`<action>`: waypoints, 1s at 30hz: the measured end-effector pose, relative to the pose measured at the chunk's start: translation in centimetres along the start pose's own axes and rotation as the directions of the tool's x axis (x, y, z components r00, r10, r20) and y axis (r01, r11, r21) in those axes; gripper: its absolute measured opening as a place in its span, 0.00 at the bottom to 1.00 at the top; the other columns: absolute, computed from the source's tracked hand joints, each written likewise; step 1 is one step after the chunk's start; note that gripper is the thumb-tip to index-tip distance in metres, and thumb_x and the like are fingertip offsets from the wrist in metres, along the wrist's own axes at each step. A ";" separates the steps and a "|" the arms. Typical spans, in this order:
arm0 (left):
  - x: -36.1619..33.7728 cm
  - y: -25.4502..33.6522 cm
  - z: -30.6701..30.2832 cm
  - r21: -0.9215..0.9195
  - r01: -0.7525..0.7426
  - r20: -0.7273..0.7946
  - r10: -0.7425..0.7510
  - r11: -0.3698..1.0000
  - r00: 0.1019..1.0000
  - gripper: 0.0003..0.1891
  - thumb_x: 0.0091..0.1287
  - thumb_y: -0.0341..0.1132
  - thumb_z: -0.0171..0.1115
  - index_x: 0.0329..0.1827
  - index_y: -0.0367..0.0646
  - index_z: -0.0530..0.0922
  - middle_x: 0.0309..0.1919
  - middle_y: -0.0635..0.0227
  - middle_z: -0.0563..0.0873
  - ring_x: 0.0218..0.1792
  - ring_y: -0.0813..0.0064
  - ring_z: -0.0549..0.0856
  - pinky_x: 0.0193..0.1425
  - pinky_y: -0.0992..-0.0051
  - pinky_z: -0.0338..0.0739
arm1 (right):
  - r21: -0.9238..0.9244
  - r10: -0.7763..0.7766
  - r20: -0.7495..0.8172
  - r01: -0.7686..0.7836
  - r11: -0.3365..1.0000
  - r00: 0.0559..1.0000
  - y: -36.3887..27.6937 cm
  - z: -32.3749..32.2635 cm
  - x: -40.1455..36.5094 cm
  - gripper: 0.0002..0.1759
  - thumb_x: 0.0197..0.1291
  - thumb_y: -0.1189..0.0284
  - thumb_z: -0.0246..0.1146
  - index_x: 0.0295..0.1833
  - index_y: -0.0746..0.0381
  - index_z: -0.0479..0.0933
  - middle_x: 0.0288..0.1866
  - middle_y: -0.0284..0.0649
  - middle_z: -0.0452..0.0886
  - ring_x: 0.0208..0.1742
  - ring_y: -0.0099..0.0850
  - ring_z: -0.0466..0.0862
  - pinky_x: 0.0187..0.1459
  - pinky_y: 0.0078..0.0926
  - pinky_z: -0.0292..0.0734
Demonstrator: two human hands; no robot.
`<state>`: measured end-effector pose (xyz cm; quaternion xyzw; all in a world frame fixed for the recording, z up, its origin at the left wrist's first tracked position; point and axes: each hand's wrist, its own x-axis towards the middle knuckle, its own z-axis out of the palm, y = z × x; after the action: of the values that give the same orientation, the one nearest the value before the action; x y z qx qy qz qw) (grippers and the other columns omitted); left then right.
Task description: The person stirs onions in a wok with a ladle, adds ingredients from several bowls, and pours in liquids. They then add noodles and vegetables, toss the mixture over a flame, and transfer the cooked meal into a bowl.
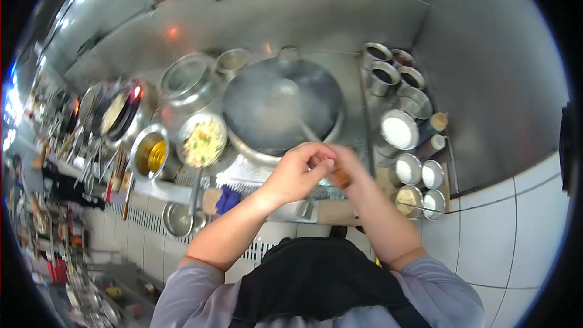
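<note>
A ladle (308, 129) slants into the dark wok (243, 109), with its bowl blurred by steam. Its wooden handle end (340, 178) shows between my wrists. My right hand (345, 161) is smeared by motion but closes around the handle. Pressed against it, my left hand (302, 169) has its fingers curled at the handle too, thumb across the front; part of the grip is hidden. Left of the wok, a strainer (195, 177) with a long handle holds a pale chopped mix with green and orange bits.
A metal pot (141, 146) of yellow oil stands left of the strainer. Behind are a wide metal basin (188, 82) and a small pot (233, 61). Seasoning tins (408, 170), one white-filled container (399, 129) and bottles (436, 143) line the right. A purple cloth (228, 200) lies at the front edge.
</note>
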<state>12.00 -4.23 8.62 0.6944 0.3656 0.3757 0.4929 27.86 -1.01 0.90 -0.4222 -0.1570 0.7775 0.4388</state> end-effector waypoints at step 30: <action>32.4 2.9 21.6 0.275 -0.330 0.109 0.311 0.903 0.944 0.31 0.47 0.32 0.76 0.54 0.39 0.71 0.46 0.65 0.81 0.48 0.72 0.81 0.56 0.71 0.75 | -0.985 -0.120 0.174 0.170 -0.039 0.977 -5.7 -15.2 -7.1 0.32 0.63 0.70 0.47 0.74 0.60 0.53 0.44 0.54 0.81 0.42 0.52 0.83 0.43 0.49 0.77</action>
<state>46.01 14.67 11.65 0.8211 0.2819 0.3720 0.3286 44.89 -5.48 -0.93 -0.5754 -0.7152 0.3881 0.0817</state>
